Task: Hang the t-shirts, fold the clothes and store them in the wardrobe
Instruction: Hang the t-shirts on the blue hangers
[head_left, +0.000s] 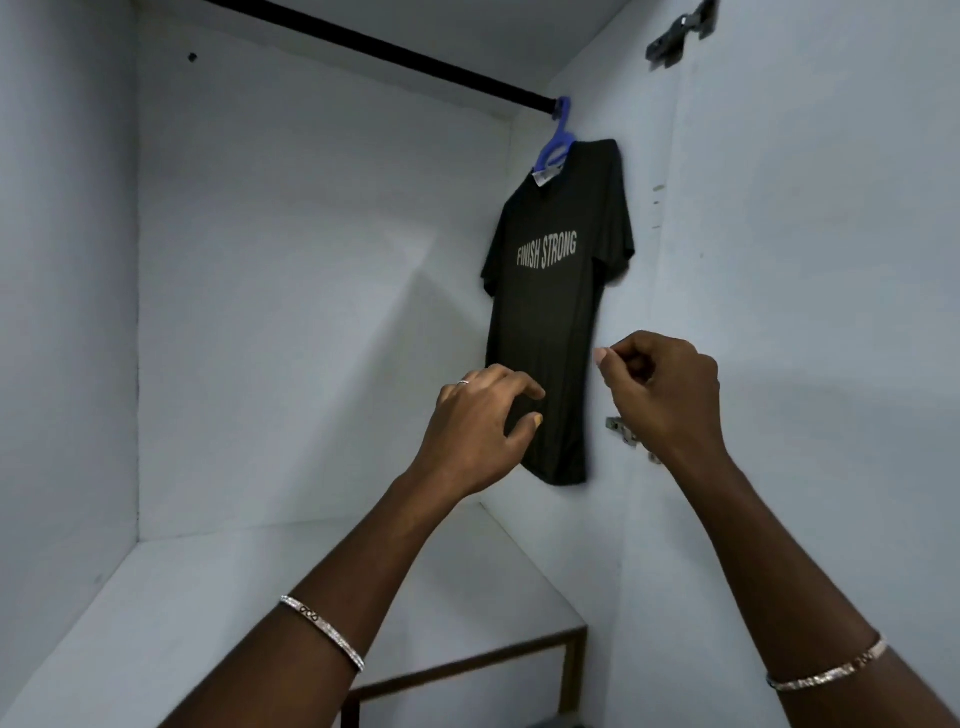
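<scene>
A black t-shirt (556, 291) with grey "FINISH STRONG" lettering hangs on a blue hanger (557, 139) from the black rail (395, 52), hard against the wardrobe's right wall. My left hand (480, 426) hovers in front of the shirt's lower left part, fingers curved and apart, holding nothing. My right hand (662, 389) is just right of the shirt's lower edge, fingers curled in with thumb and forefinger pinched; nothing shows between them.
The white wardrobe compartment has a back wall (311, 312), a left wall and a shelf floor (260, 597) below. Metal door hinges (680, 34) sit on the right panel, one more (621, 430) beside my right wrist. A lower opening shows under the shelf.
</scene>
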